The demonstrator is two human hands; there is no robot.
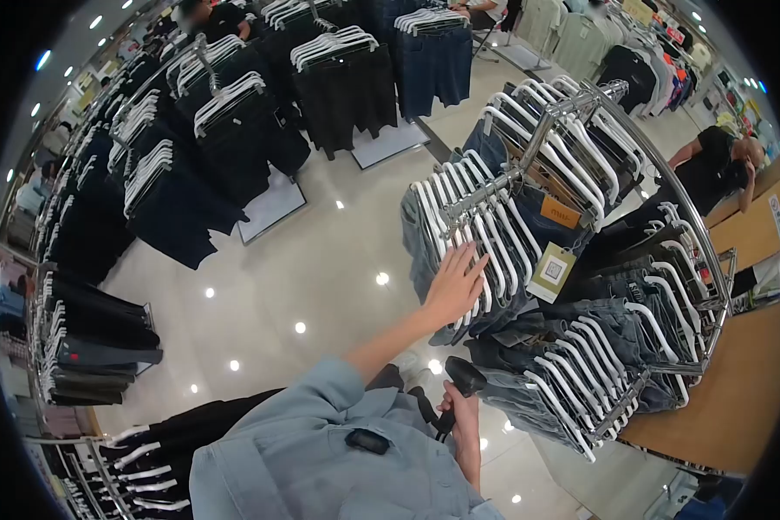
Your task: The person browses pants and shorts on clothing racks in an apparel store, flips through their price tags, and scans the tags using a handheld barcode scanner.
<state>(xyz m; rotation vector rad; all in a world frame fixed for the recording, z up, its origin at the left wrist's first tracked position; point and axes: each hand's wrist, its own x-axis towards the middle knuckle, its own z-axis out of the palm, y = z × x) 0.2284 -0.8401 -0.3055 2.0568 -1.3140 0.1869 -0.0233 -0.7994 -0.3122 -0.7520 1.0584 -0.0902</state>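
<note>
Left hand (455, 284) is open wide, fingers spread on white hangers (496, 258), which carry denim garments (418, 251) on chrome rack (485, 191). Right hand (464, 418) is closed around handle of black handheld scanner (465, 377), scanner head up. Green tag (551, 272) hangs near left hand, below orange label (561, 211).

Clothing shop. Metal racks (485, 192) held rows of jeans (420, 247) and shorts (435, 74) on white hangers (572, 390), one with a printed tag (551, 271). Glossy tile floor (269, 290) reflected ceiling lights (43, 60); more garment rails ran along the sides.
</note>
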